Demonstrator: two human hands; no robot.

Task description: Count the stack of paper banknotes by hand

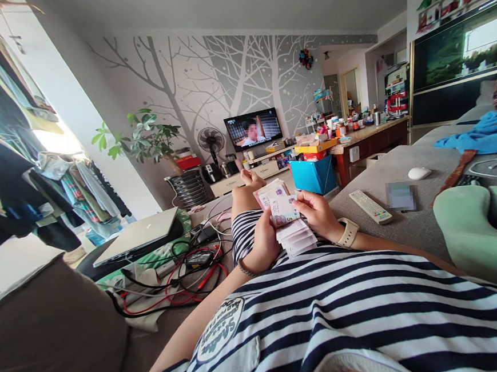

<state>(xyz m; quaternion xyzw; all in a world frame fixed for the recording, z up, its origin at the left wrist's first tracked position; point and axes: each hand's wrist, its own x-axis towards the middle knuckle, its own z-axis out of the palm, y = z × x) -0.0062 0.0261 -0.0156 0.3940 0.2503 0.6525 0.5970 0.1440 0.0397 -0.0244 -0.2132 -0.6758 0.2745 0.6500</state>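
Note:
A stack of banknotes (283, 207), pale with pinkish and purple print, is held over my striped lap. My left hand (261, 239) is closed round the stack, its thumb lying on the notes. The lower ends of several notes (298, 240) fan out below that thumb, toward my body. On the other side, my right hand (319, 213) pinches the upper right edge of the top note, where a printed "5" shows. Its fingertips are partly hidden behind the paper. A watch with a pale strap (347, 232) is on my right wrist.
To the right on the grey sofa (390, 233) lie a remote control (369, 207), a white mouse (419, 173) and a green neck pillow (466, 220). At left are a closed laptop (138, 235) and tangled cables (186, 274). A television (253, 129) is on ahead.

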